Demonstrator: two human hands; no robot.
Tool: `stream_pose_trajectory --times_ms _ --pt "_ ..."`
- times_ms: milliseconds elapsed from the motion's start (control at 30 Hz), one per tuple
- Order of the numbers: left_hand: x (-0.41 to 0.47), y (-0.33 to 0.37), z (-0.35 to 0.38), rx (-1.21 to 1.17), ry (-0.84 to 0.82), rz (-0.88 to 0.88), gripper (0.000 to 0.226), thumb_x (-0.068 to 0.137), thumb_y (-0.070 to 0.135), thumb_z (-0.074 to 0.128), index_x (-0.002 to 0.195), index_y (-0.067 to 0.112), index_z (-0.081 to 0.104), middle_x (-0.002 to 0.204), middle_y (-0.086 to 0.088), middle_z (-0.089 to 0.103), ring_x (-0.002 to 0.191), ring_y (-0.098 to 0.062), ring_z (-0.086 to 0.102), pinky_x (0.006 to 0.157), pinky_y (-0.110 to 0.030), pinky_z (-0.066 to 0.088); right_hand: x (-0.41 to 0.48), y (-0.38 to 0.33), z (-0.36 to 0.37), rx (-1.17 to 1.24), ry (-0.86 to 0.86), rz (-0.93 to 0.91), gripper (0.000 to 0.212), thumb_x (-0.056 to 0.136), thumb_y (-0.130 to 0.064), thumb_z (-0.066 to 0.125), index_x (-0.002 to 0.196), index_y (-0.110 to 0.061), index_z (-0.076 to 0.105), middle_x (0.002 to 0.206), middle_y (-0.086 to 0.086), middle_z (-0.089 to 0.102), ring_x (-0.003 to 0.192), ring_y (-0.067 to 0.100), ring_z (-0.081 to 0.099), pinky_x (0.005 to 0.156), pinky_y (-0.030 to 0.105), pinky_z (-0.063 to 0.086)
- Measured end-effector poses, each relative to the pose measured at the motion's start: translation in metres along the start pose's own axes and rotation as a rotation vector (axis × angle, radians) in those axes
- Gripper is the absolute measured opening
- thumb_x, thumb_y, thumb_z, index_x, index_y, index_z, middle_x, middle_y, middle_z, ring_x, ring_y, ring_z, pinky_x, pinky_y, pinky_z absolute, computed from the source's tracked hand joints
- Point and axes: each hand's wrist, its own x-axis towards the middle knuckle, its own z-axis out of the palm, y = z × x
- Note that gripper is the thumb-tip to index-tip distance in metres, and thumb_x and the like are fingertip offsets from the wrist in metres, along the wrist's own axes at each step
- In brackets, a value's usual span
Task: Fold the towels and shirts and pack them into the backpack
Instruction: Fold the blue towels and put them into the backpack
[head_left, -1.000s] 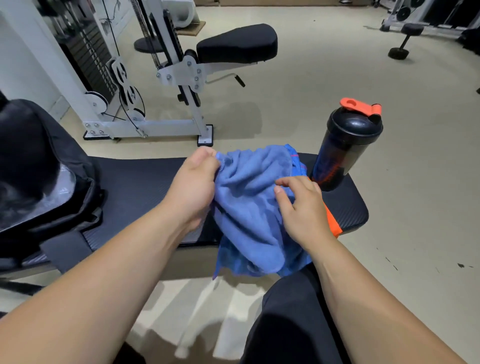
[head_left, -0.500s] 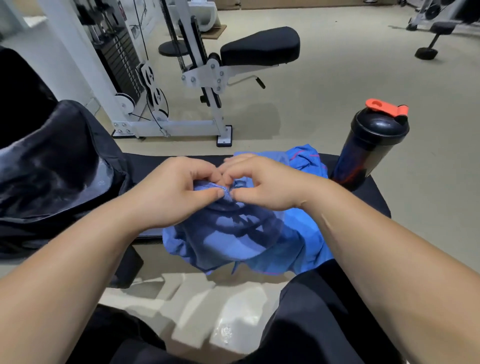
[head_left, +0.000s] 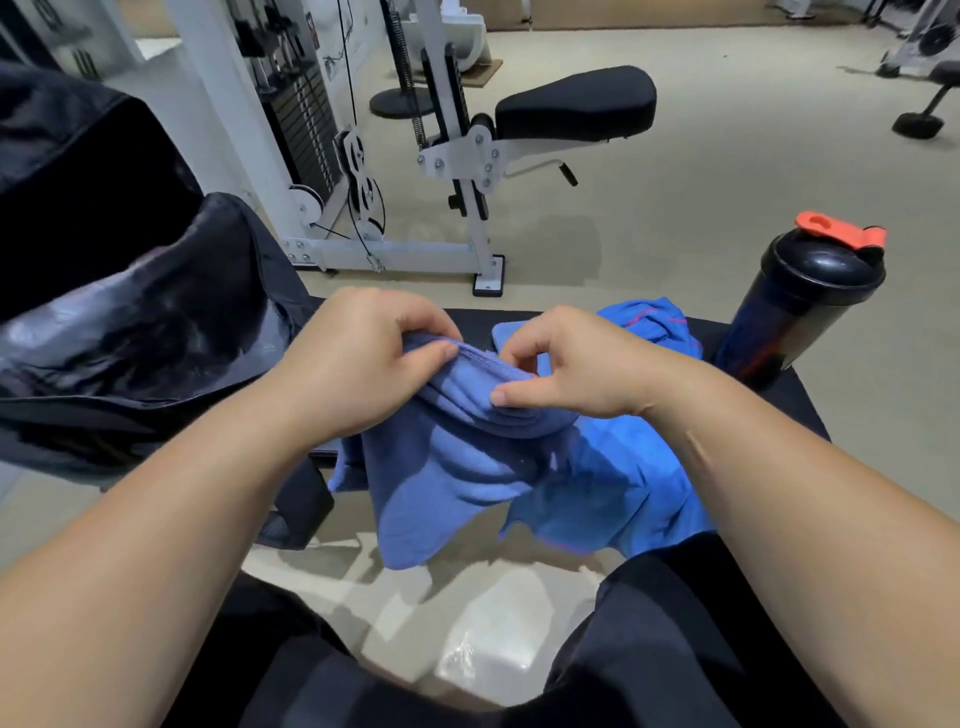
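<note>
A periwinkle-blue towel (head_left: 447, 467) hangs bunched over the near edge of a black padded bench (head_left: 769, 400). My left hand (head_left: 358, 374) pinches its top hem between thumb and fingers. My right hand (head_left: 576, 364) pinches the same hem just to the right, thumb below and fingers curled above. A brighter blue shirt (head_left: 623, 483) with pink stitching lies crumpled under and right of the towel, partly hidden by my right wrist. The open black backpack (head_left: 130, 322) sits on the bench's left end, its grey lining showing.
A black shaker bottle (head_left: 795, 312) with an orange flip cap stands on the bench's right end, close to my right forearm. A white cable machine with a black seat (head_left: 571, 109) stands on the floor beyond the bench. My dark-clad legs fill the bottom.
My hands came together on the towel and lifted its hem off the bench. They now sit slightly apart along that hem, and more of the blue shirt shows underneath.
</note>
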Motion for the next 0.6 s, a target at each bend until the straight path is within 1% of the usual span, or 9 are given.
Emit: stream_pose_trajectory --times_ms 33,67,167,233,300,367,433,500,600 --pt "-0.001 -0.002 -0.001 -0.005 0.049 -0.008 0.008 0.089 0.020 0.072 0.090 0.025 0.078 0.081 0.018 0.069 0.084 -0.002 0.060 0.074 -0.014 0.044 0.000 0.002 0.003 -0.028 -0.007 0.011 0.030 0.088 -0.035 0.072 0.072 -0.011 0.064 0.072 0.010 0.059 0.059 0.009 0.041 0.060 0.032 0.039" --pt "-0.003 -0.005 -0.001 0.001 0.079 -0.010 0.007 0.088 0.019 0.073 0.090 0.024 0.078 0.080 0.018 0.069 0.083 -0.002 0.061 0.073 -0.014 0.043 -0.001 0.005 0.006 -0.061 -0.009 0.032 0.036 0.089 -0.038 0.070 0.070 -0.009 0.061 0.072 0.012 0.057 0.061 0.014 0.044 0.063 0.036 0.042" --pt "-0.010 -0.023 0.010 0.068 0.083 -0.026 0.006 0.090 0.020 0.072 0.091 0.023 0.077 0.084 0.010 0.074 0.081 -0.013 0.067 0.076 -0.030 0.051 -0.001 0.025 0.009 -0.247 -0.041 0.115 0.044 0.088 -0.050 0.066 0.071 -0.010 0.061 0.077 0.007 0.062 0.080 0.027 0.054 0.078 0.044 0.049" --pt "-0.015 -0.041 0.017 0.089 0.116 -0.097 0.007 0.092 0.022 0.068 0.093 0.022 0.075 0.086 0.007 0.074 0.083 -0.018 0.067 0.077 -0.033 0.051 -0.006 0.039 0.004 -0.403 -0.070 0.216 0.037 0.087 -0.053 0.066 0.077 -0.017 0.067 0.090 0.001 0.066 0.095 0.026 0.051 0.089 0.044 0.046" --pt "-0.021 -0.057 0.021 0.096 0.168 -0.207 0.009 0.093 0.024 0.065 0.094 0.023 0.073 0.089 0.007 0.074 0.088 -0.020 0.065 0.079 -0.035 0.051 -0.015 0.047 -0.002 -0.578 -0.064 0.310 0.025 0.086 -0.052 0.068 0.085 -0.028 0.071 0.098 -0.004 0.065 0.104 0.024 0.046 0.092 0.043 0.042" --pt "-0.027 -0.072 0.027 0.126 0.173 -0.290 0.010 0.095 0.027 0.062 0.096 0.025 0.071 0.092 0.005 0.073 0.091 -0.024 0.064 0.081 -0.039 0.051 -0.023 0.051 -0.007 -0.735 -0.049 0.353 0.015 0.084 -0.046 0.069 0.086 -0.032 0.070 0.100 -0.007 0.060 0.105 0.025 0.048 0.087 0.040 0.041" --pt "-0.030 -0.080 0.035 0.144 0.129 -0.344 0.011 0.096 0.029 0.059 0.097 0.025 0.069 0.093 0.003 0.072 0.093 -0.027 0.063 0.079 -0.040 0.050 -0.027 0.050 -0.011 -0.796 -0.037 0.360 0.008 0.079 -0.039 0.069 0.081 -0.032 0.065 0.098 -0.008 0.057 0.102 0.024 0.050 0.078 0.036 0.038" --pt "-0.030 -0.086 0.041 0.118 0.122 -0.389 0.011 0.097 0.028 0.057 0.097 0.024 0.067 0.092 0.001 0.071 0.092 -0.027 0.061 0.075 -0.038 0.048 -0.028 0.043 -0.015 -0.772 -0.009 0.371 0.012 0.072 -0.032 0.069 0.076 -0.030 0.058 0.088 -0.009 0.058 0.094 0.023 0.054 0.072 0.034 0.035" --pt "-0.026 -0.093 0.042 0.046 0.197 -0.463 0.009 0.098 0.027 0.054 0.095 0.024 0.062 0.089 -0.001 0.068 0.085 -0.029 0.057 0.071 -0.038 0.047 -0.032 0.034 -0.026 -0.661 0.140 0.456 0.017 0.070 -0.023 0.065 0.071 -0.023 0.048 0.069 -0.005 0.057 0.072 0.027 0.056 0.056 0.030 0.030"
